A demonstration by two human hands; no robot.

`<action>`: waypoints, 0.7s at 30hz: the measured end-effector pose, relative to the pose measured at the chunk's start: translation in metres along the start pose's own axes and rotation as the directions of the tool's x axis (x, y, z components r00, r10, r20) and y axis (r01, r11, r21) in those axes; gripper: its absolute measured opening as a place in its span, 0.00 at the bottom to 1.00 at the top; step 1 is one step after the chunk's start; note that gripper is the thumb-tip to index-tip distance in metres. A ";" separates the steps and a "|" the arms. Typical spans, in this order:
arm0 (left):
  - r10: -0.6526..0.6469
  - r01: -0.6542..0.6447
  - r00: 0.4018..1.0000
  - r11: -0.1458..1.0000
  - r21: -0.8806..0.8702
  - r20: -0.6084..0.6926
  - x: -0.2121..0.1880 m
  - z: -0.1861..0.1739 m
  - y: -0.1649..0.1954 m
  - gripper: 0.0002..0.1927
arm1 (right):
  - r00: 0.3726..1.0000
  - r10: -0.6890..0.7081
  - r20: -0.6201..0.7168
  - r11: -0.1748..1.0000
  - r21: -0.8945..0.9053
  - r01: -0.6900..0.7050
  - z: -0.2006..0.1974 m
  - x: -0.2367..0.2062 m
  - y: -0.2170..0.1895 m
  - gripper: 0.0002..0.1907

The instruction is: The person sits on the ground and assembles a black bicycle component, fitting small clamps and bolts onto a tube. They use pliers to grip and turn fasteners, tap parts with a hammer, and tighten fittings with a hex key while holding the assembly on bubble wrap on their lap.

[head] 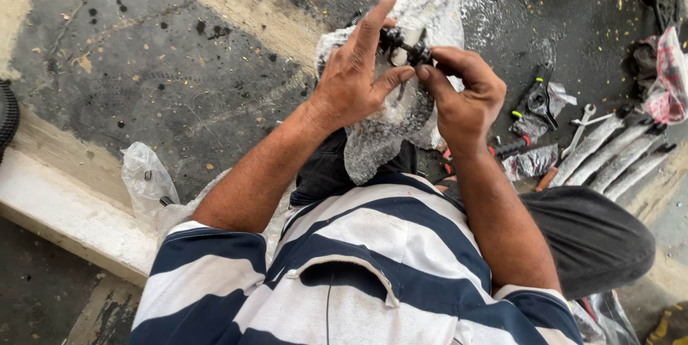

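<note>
At the far left we see a clear plastic bag (145,180) lying on the stained concrete floor (179,65), close to a pale raised curb (64,209). Moving inward, our left hand (355,76) is lifted in front of our chest, the forefinger stretched up and the thumb pressed toward the other hand; it pinches one side of a small black metal part (405,48), a short rod with nut-like pieces on it. Behind and below that part hangs a sheet of bubble wrap (401,116), draped between both hands and down toward our striped shirt (358,259). Our right hand (462,94) closes thumb and fingers narrowly on the other end of the black part, so the piece is held between both hands, up off the floor. Further right, on the floor, lie black pliers (534,98), a small silver wrench (582,121), and a row of long parts wrapped in clear plastic (613,151). At the far right edge sits a crumpled red-and-white rag (670,80).
</note>
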State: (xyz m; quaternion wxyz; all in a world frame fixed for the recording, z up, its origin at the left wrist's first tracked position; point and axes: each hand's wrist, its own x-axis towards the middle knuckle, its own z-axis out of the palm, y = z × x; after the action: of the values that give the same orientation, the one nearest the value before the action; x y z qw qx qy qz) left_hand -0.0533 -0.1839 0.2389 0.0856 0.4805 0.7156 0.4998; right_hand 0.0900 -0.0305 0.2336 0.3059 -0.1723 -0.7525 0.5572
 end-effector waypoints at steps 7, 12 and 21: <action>-0.086 0.086 0.996 0.994 -0.063 0.006 0.000 0.020 -0.007 0.62 | 0.989 0.139 -0.039 0.975 0.179 -0.130 -0.003 -0.004 0.013 0.13; -0.010 0.009 0.999 0.999 -0.033 -0.033 0.001 0.028 -0.007 0.62 | 0.992 0.123 -0.042 0.971 0.209 -0.111 -0.007 -0.008 0.017 0.12; -0.020 0.018 0.999 0.998 -0.061 -0.030 0.000 0.017 -0.002 0.60 | 0.999 0.040 0.012 0.992 0.119 -0.041 -0.010 -0.010 0.017 0.13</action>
State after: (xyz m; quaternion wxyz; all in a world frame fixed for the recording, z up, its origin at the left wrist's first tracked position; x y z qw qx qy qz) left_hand -0.0447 -0.1730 0.2288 0.0938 0.4630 0.7059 0.5278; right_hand 0.1032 -0.0237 0.2171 0.3006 -0.1664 -0.7155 0.6083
